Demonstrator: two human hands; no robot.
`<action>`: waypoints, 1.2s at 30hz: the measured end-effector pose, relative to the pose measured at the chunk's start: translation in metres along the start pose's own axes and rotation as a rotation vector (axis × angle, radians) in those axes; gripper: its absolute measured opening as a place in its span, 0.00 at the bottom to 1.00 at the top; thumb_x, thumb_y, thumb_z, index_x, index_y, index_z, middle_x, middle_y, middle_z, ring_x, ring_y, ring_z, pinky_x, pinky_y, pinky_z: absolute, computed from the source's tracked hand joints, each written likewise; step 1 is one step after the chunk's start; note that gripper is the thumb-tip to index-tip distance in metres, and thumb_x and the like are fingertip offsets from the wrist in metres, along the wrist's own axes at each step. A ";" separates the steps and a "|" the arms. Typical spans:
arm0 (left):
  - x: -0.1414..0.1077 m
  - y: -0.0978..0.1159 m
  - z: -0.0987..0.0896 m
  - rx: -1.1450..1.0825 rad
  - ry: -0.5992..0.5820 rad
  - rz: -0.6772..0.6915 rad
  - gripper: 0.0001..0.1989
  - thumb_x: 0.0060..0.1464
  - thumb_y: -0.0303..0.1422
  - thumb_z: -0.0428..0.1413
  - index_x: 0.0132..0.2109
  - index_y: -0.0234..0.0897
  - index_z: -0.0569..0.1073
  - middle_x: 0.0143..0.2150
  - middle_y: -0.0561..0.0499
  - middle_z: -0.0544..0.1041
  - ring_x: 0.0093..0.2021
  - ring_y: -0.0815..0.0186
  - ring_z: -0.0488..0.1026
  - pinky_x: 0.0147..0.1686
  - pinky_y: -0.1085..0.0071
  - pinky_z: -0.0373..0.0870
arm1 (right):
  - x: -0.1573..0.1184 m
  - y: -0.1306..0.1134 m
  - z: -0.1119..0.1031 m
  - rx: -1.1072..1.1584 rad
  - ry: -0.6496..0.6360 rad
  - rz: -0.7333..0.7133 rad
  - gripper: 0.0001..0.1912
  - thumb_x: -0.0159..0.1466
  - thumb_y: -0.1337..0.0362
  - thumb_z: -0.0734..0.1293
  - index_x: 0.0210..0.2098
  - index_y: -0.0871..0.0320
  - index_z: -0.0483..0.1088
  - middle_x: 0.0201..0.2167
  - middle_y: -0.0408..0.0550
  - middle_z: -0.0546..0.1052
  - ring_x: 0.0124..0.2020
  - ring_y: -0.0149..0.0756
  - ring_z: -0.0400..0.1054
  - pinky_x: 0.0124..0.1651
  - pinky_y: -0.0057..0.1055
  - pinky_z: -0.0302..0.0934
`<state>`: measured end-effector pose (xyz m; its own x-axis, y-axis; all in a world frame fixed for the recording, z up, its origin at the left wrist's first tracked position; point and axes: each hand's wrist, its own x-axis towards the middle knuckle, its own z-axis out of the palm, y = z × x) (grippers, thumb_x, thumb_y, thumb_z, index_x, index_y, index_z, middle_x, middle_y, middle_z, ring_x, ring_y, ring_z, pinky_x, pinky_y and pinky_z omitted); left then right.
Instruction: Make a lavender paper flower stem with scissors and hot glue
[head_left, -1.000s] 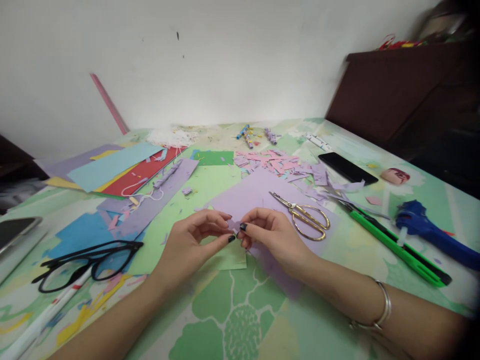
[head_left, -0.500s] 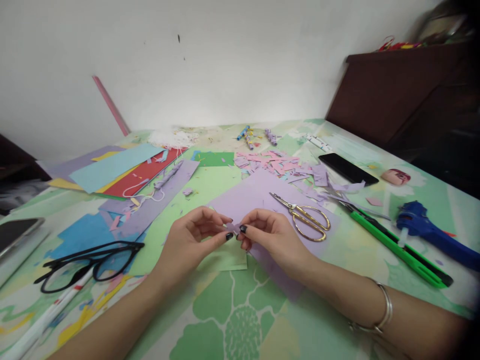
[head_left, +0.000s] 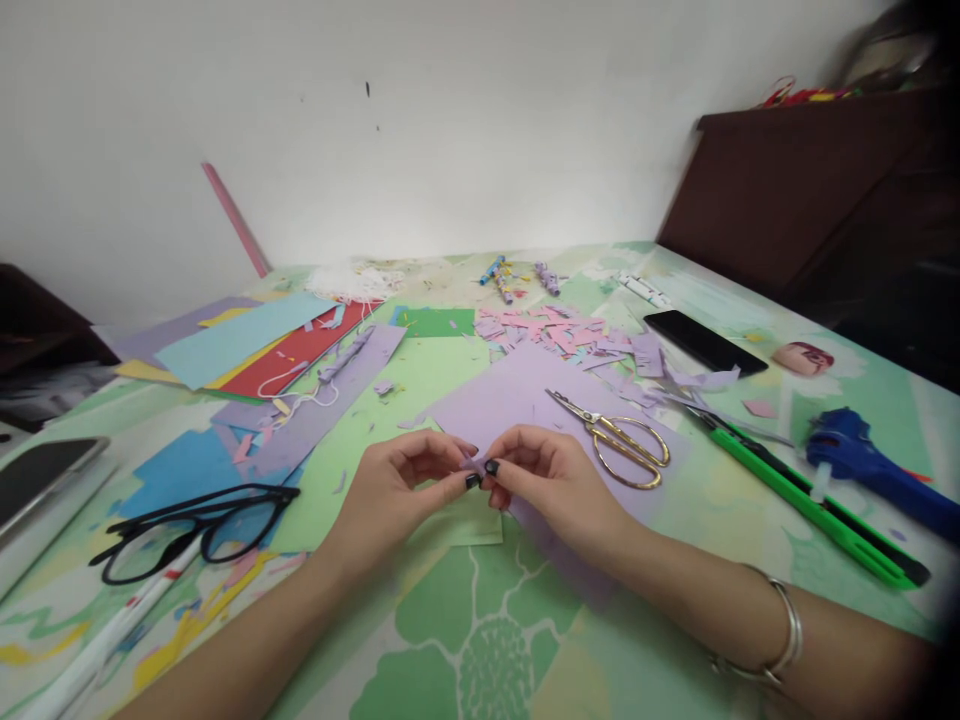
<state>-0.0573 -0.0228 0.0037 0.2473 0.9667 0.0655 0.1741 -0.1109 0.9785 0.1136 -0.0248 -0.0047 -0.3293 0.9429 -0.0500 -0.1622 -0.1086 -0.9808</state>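
Observation:
My left hand (head_left: 409, 485) and my right hand (head_left: 551, 480) meet in the middle of the view, each pinching a small piece of purple paper (head_left: 474, 462) between thumb and fingers. Most of that piece is hidden behind the fingertips. Beneath my hands lie a light green sheet (head_left: 427, 380) and a large purple sheet (head_left: 517, 385). Gold-handled scissors (head_left: 619, 440) rest on the purple sheet, just beyond my right hand. A small purple paper bit (head_left: 384, 387) sits on the green sheet beyond my left hand.
Right: a green utility knife (head_left: 810, 500), a blue glue gun (head_left: 877, 465), a black phone (head_left: 705, 340). Pink and purple scraps (head_left: 555, 330) are heaped behind the sheets. Left: black eyeglasses (head_left: 195, 530), another phone (head_left: 52, 475) and coloured paper (head_left: 247, 335). White string (head_left: 352, 280) lies at the back.
My fingertips have drawn closer together, and less of the purple piece shows between them. The whole view has shifted slightly; the things on the table stay where they were.

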 end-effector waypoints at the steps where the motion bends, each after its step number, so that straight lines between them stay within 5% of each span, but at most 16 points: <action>1: 0.000 0.000 0.000 0.000 -0.002 -0.006 0.06 0.45 0.30 0.61 0.28 0.34 0.72 0.36 0.47 0.77 0.37 0.64 0.75 0.40 0.68 0.73 | 0.000 0.000 0.000 -0.010 0.000 -0.004 0.04 0.54 0.66 0.66 0.27 0.61 0.68 0.20 0.41 0.71 0.22 0.26 0.66 0.28 0.25 0.61; 10: 0.000 -0.005 0.004 -0.053 -0.031 0.015 0.10 0.41 0.28 0.64 0.32 0.33 0.71 0.32 0.50 0.75 0.34 0.64 0.74 0.38 0.67 0.72 | -0.001 0.005 0.002 -0.034 -0.023 -0.003 0.03 0.54 0.67 0.65 0.28 0.60 0.68 0.21 0.40 0.71 0.22 0.26 0.65 0.28 0.25 0.61; 23: 0.003 -0.005 0.004 -0.133 -0.040 -0.003 0.03 0.44 0.27 0.62 0.28 0.33 0.75 0.33 0.48 0.75 0.36 0.65 0.73 0.39 0.69 0.70 | -0.005 0.005 0.001 -0.195 0.021 -0.103 0.01 0.56 0.69 0.63 0.28 0.59 0.68 0.27 0.41 0.70 0.29 0.28 0.64 0.32 0.26 0.58; 36: 0.002 -0.004 0.002 0.067 0.027 0.049 0.03 0.44 0.30 0.61 0.26 0.36 0.78 0.35 0.46 0.75 0.37 0.62 0.73 0.39 0.66 0.70 | -0.003 0.008 0.001 -0.187 0.012 -0.099 0.03 0.55 0.69 0.64 0.30 0.60 0.68 0.28 0.43 0.72 0.32 0.30 0.66 0.36 0.28 0.60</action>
<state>-0.0559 -0.0212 -0.0006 0.2311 0.9656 0.1195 0.2257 -0.1727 0.9588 0.1125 -0.0288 -0.0118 -0.3091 0.9499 0.0471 -0.0172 0.0439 -0.9989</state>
